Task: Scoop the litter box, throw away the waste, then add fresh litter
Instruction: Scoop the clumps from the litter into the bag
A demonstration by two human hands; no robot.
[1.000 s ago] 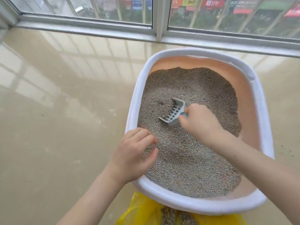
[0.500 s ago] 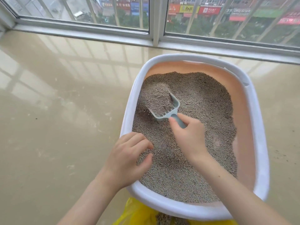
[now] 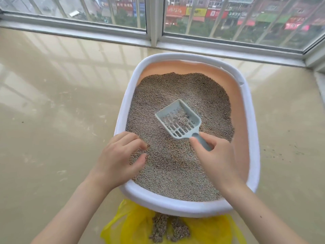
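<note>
No text is legible: the shop signs (image 3: pixel 213 14) outside the window, toward 12 o'clock, are too blurred to read.

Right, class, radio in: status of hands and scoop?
Right hand grips scoop, nearly sifted empty. Left hand curled at litter box rim. Yellow bag below, clumps inside. Nothing blocking.

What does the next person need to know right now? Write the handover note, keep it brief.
Right hand grips the handle of the scoop, held over the litter with only a few granules left in its slotted pan.
Left hand rests on the near-left rim of the litter box, fingers curled, holding nothing.
Yellow bag lies open on the floor just in front of the box, with clumps already in it.
Done: some waste bagged.
Left: finish sifting, throw the bag away, add fresh litter; no fresh litter supply is in view.
</note>
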